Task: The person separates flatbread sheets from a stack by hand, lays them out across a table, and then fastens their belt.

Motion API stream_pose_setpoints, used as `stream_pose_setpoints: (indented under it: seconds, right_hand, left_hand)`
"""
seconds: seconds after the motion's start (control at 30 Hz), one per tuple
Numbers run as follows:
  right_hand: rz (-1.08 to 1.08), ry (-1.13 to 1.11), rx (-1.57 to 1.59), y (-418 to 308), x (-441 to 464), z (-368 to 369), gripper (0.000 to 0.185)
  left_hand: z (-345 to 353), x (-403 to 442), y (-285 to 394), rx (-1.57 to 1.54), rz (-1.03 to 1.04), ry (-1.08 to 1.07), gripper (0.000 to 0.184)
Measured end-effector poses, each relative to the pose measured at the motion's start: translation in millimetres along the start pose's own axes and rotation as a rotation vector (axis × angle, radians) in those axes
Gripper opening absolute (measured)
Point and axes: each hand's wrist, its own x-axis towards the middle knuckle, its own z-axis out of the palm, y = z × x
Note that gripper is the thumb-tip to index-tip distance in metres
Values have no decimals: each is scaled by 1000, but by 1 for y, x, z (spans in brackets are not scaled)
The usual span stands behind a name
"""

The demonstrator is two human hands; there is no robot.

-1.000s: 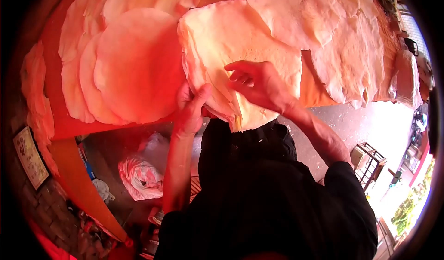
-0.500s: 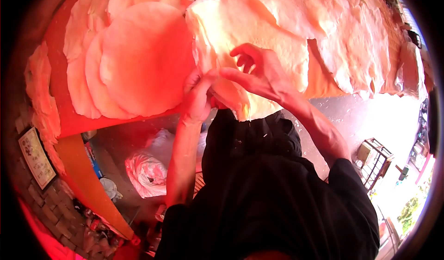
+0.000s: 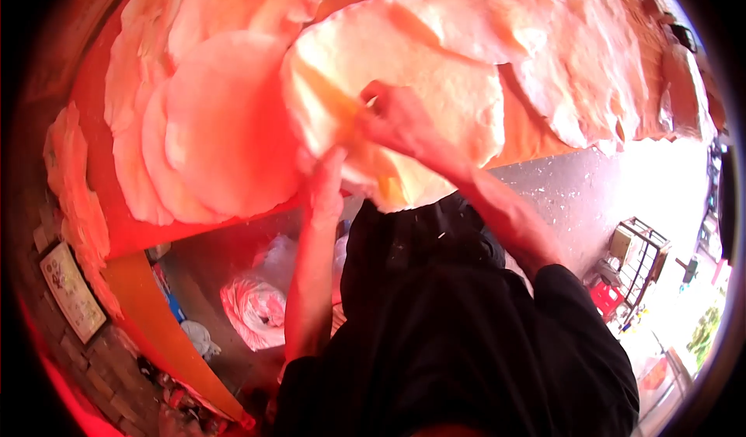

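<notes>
A pale, soft-looking round sheet [image 3: 435, 87] with ragged edges lies in front of me, its near edge hanging over the table edge toward my lap. What it is made of I cannot make out. My left hand [image 3: 322, 188] is closed on its near left edge, fingers partly blurred. Over the sheet's left half, my right hand [image 3: 400, 122] has curled fingers that appear to pinch a fold of it, smeared by motion. Left of my hands lies a stack of similar round sheets [image 3: 225, 126].
More overlapping sheets [image 3: 575, 56] cover the orange table [image 3: 536, 122] at the right. Below are a rolled white bundle [image 3: 252, 313] on the floor, a metal rack [image 3: 641, 254] at the right, and a framed panel [image 3: 74, 291] at the left.
The sheet's left part has shifted left and its outline looks rounder. My right hand has moved left and slightly down, and my left hand a little down. The view has shifted slightly.
</notes>
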Motion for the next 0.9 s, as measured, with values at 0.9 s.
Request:
stream_pose_setpoints:
  seconds: [0.9]
  right_hand:
    - [-270,133,-1161,15,-35,-279,24]
  left_hand:
    - [-143,-23,7,-210,-135,68,48]
